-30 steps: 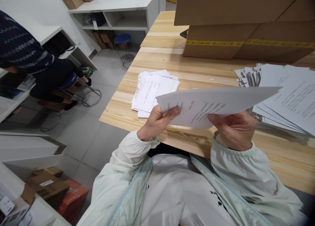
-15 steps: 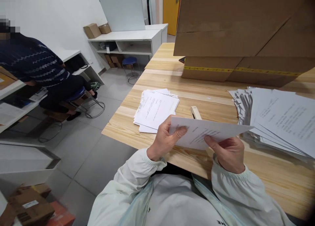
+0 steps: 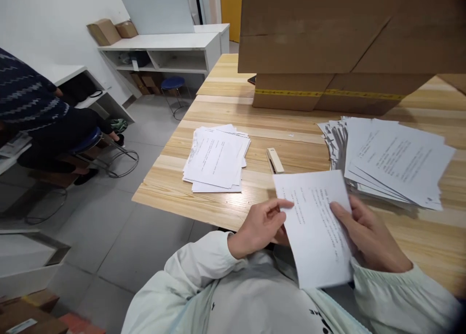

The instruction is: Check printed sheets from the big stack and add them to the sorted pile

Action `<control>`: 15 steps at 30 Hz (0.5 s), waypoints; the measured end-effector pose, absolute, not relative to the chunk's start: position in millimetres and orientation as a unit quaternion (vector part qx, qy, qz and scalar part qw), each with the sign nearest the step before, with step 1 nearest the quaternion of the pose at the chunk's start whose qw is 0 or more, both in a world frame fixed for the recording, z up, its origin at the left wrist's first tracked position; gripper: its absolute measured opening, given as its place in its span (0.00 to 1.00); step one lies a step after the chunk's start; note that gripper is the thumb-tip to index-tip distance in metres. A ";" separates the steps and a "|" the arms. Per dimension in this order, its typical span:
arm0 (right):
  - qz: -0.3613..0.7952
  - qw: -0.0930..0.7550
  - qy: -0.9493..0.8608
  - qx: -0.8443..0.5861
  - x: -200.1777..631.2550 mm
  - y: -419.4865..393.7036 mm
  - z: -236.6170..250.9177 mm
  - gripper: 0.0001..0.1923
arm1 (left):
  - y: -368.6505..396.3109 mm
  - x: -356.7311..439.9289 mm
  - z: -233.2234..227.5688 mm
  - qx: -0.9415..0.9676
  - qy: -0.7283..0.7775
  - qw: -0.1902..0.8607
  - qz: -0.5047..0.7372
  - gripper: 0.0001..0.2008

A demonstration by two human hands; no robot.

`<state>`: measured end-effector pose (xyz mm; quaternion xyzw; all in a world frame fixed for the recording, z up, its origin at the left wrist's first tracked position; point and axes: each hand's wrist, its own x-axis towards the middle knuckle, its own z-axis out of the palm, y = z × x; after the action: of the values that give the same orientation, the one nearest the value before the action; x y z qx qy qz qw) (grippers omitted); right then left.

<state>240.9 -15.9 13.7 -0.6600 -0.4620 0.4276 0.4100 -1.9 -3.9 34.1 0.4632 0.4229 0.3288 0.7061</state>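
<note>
Both hands hold one printed sheet (image 3: 316, 227) upright over the near edge of the worktop (image 3: 276, 106), its text facing the person: the left hand (image 3: 262, 226) pinches its left edge, the right hand (image 3: 367, 232) grips its right edge. A stapler (image 3: 274, 159) lies just beyond it, between a squared paper pile (image 3: 216, 158) toward the left edge and a fanned stack (image 3: 389, 159) toward the right. Closed cardboard boxes (image 3: 327, 42) stand along the far side; their contents are hidden.
</note>
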 end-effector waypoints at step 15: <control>0.482 0.391 -0.431 -0.655 247.3 25.1 -29.0 0.25 | 23.1 17.2 15.0 0.399 0.455 0.741 0.292 0.20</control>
<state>247.3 25.1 -29.0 -0.6555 -0.4310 0.4816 0.3907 17.2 23.1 15.0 0.3992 0.4547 0.2919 0.7407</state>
